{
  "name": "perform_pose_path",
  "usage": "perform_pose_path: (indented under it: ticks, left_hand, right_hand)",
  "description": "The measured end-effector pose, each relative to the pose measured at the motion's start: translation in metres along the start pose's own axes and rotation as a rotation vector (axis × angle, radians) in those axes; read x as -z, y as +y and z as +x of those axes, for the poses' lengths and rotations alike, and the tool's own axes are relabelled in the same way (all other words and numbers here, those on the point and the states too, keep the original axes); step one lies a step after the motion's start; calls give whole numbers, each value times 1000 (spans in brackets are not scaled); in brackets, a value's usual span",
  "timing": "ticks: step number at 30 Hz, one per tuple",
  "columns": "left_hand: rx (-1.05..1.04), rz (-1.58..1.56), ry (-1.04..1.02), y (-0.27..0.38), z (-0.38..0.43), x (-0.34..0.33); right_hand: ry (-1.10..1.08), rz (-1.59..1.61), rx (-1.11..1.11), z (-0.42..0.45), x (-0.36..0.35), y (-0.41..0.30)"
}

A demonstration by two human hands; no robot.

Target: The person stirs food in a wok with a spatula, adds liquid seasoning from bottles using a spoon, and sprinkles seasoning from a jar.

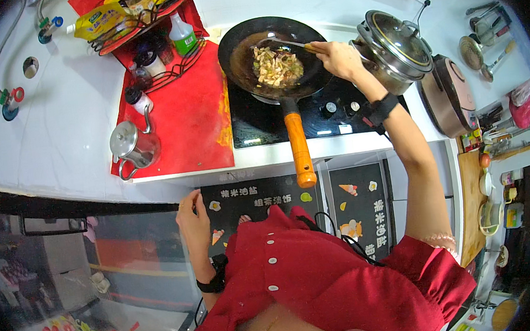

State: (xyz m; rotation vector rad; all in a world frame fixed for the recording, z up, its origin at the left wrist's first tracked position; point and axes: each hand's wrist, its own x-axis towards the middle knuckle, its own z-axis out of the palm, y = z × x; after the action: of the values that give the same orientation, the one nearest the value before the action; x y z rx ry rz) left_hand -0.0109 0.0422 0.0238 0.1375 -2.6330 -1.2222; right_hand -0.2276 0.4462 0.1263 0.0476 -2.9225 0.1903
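A black wok (242, 68) with an orange wooden handle (298, 148) sits on the black cooktop (261, 123). Chopped, browned food (277, 67) lies in it. My right hand (342, 59) grips the handle end of a metal spatula (285, 42), whose head rests inside the wok at the far side of the food. Below the counter edge, near my body, my left hand (194, 221) hangs with its fingertips close together and nothing seen in it; it touches neither the wok nor its handle.
Right of the wok stands a lidded steel pot (394, 50), then a rice cooker (450, 95). On the red mat (191, 129) at left are a steel oil pot (135, 146), a small jar (138, 100) and a wire rack (177, 76) with bottles. The wok's handle juts over the counter edge.
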Motion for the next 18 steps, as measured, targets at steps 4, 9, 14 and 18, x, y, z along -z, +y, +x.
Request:
perform_pose_path:
  ticks: [4,9,14,18]
  left_hand:
    - [-25,13,6,4,1,2]
    - [-2,26,10,-10,-4,0]
    - [-4,19,13,-16,-4,-2]
    - [-11,32,9,-10,2,-4]
  right_hand:
    - [-41,144,-58,-2,-13,1]
    - [-56,105,-97,-33,38,-6]
    - [-65,-19,-93,-51,52,9]
    - [-54,35,-134,-56,49,10]
